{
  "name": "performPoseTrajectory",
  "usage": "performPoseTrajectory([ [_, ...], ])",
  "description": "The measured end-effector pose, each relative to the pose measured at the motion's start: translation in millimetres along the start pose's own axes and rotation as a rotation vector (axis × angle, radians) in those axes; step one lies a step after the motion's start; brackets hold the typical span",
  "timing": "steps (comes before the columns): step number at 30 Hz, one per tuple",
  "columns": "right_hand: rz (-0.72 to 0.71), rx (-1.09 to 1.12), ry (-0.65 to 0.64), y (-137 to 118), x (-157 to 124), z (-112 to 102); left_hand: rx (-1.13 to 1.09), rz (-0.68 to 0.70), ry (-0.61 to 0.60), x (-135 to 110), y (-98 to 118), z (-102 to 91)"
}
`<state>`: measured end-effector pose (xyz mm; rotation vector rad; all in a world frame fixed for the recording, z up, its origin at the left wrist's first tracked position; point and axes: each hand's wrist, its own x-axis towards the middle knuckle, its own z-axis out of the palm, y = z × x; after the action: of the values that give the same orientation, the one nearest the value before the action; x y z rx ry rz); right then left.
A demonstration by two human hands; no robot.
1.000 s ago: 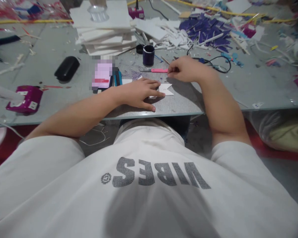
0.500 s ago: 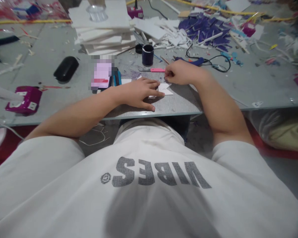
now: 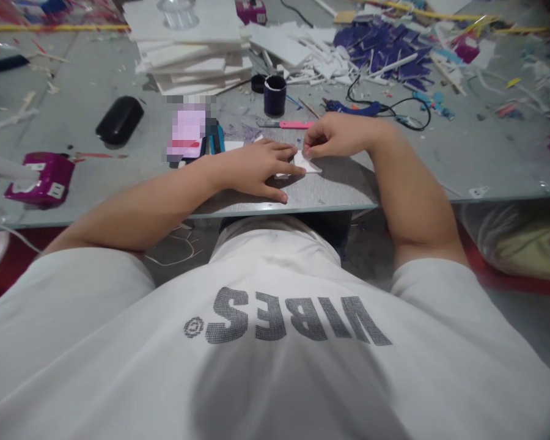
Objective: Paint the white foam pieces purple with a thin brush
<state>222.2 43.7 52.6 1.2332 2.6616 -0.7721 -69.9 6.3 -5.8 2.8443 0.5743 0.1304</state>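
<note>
My left hand (image 3: 261, 168) lies palm down near the table's front edge, fingers spread, pressing on a small flat white piece (image 3: 308, 164). Part of that piece is hidden under the fingers. At its far right corner, my right hand (image 3: 327, 135) is closed in a pinch, thumb against fingers. What sits between those fingertips is too small to make out. Just beyond the right hand lies a craft knife with a pink handle (image 3: 296, 125), its blade pointing left. Another white scrap (image 3: 233, 146) shows behind my left wrist.
Behind my hands stand a dark blue jar (image 3: 275, 98) and a blue-handled corded tool (image 3: 355, 109). Stacked white boards (image 3: 187, 67) and purple scraps (image 3: 385, 52) fill the back. A phone (image 3: 187, 131) and a black case (image 3: 120, 121) lie left; the glass table edge (image 3: 284, 211) runs before me.
My right hand has moved slightly nearer, its fingertips now over the white piece's corner. The left hand stays pressed in place. The whole view has shifted a little.
</note>
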Motion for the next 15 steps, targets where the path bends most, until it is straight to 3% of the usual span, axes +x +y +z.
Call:
performPoseTrajectory([
  [7, -0.016, 0.023, -0.017, -1.0, -1.1, 1.5, -0.02, -0.013, 0.006, -1.0, 1.6, -1.0],
  [15, -0.022, 0.058, 0.005, 14.7, 8.7, 5.8, -0.019, 0.0, 0.021, -0.6, -0.1, 0.5],
])
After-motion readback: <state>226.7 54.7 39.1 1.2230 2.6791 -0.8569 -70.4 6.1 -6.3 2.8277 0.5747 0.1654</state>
